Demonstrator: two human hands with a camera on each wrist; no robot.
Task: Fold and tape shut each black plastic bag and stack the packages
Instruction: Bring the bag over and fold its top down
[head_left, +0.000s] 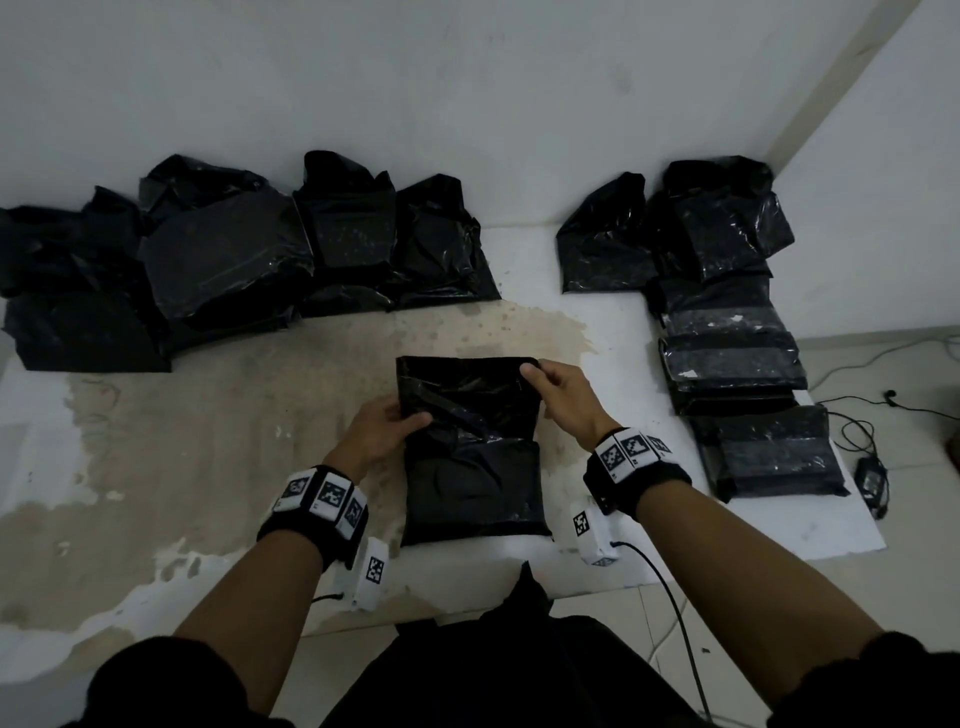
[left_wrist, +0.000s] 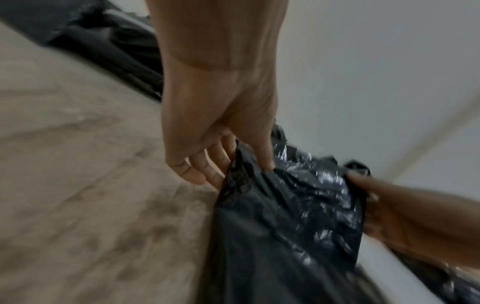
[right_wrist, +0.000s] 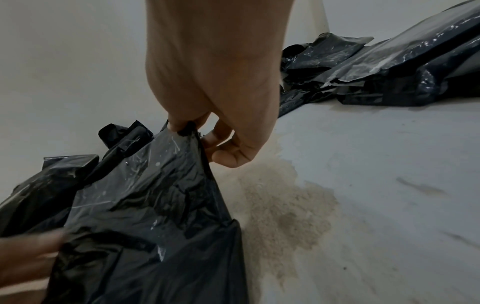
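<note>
A black plastic bag (head_left: 470, 452) lies in front of me on the stained white surface (head_left: 234, 415), its near half full, its far flap loose and lifted. My left hand (head_left: 387, 423) pinches the flap's left edge, thumb on top and fingers underneath. My right hand (head_left: 553, 387) pinches the flap's far right corner. In the left wrist view my left hand (left_wrist: 233, 164) grips the crinkled bag (left_wrist: 285, 216). The right wrist view shows my right hand (right_wrist: 197, 131) pinching the bag (right_wrist: 145, 195) at its top edge.
A heap of loose black bags (head_left: 218, 254) lies at the back left against the wall. Taped packages (head_left: 737, 332) are stacked in a row along the right side. Cables and a charger (head_left: 872, 478) lie on the floor to the right, past the surface's edge.
</note>
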